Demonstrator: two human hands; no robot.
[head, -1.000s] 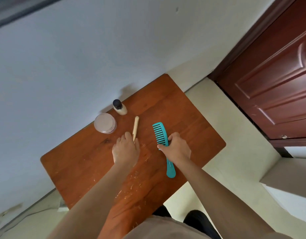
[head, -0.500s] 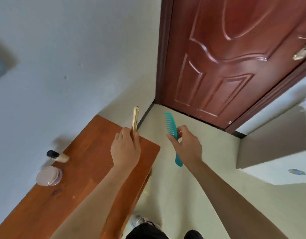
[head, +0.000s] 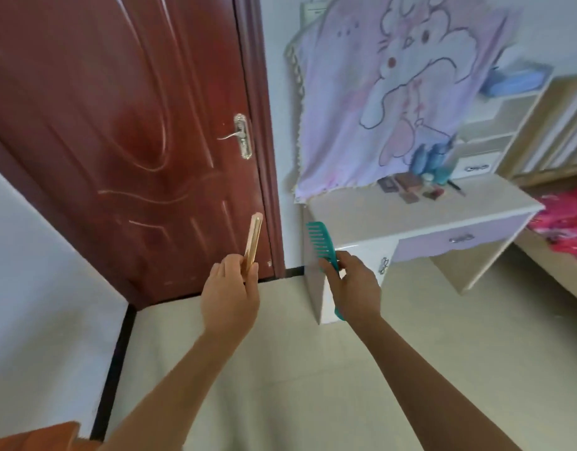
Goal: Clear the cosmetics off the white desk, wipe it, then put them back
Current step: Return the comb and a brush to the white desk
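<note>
My left hand pinches a slim gold stick-shaped cosmetic, held upright in front of the door. A teal wide-tooth comb is gripped by its handle in my right hand, teeth pointing left. Ahead on the right stands the white desk with a lilac drawer. At its back edge sit several cosmetics: blue bottles, dark flat palettes and small items. Both hands are well short of the desk.
A red-brown door with a metal handle fills the left. A pink cartoon cloth hangs above the desk. A bed with red bedding is at far right. A corner of the brown wooden table shows bottom left. Pale floor lies between.
Both hands lifted the gold stick and the comb off the brown table. The view swung right from that table past the door to face the white desk.
</note>
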